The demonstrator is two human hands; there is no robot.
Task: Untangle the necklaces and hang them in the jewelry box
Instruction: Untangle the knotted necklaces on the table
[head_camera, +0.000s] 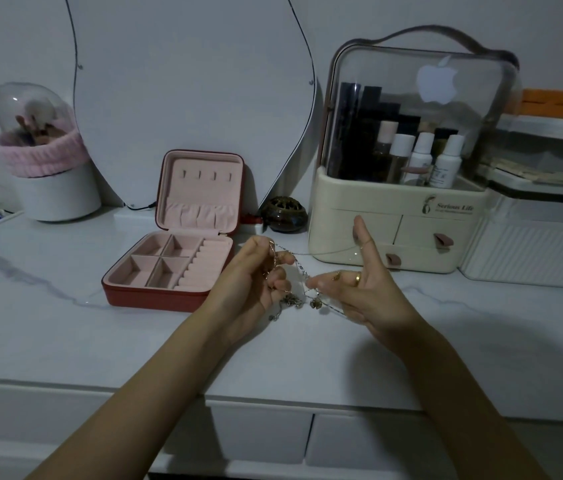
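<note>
A tangle of thin necklaces point(302, 297) hangs between my two hands above the white marble table. My left hand point(256, 282) is curled around a bunch of gold and silver chain. A thin silver strand runs from it to the raised thumb of my right hand point(359, 289), whose fingers pinch the chain near small pendants. That hand wears a gold ring. The red jewelry box point(134, 294) stands open just left of my hands, with pink lining, empty compartments and a row of hooks in its upright lid point(202, 174).
A cream cosmetics organizer point(394, 237) with a clear cover and bottles stands behind my right hand. A curved mirror point(186, 81) leans on the wall. A small dark round pot point(283, 214) sits by the box. A brush holder point(51, 188) is far left, clear bins point(532, 254) far right.
</note>
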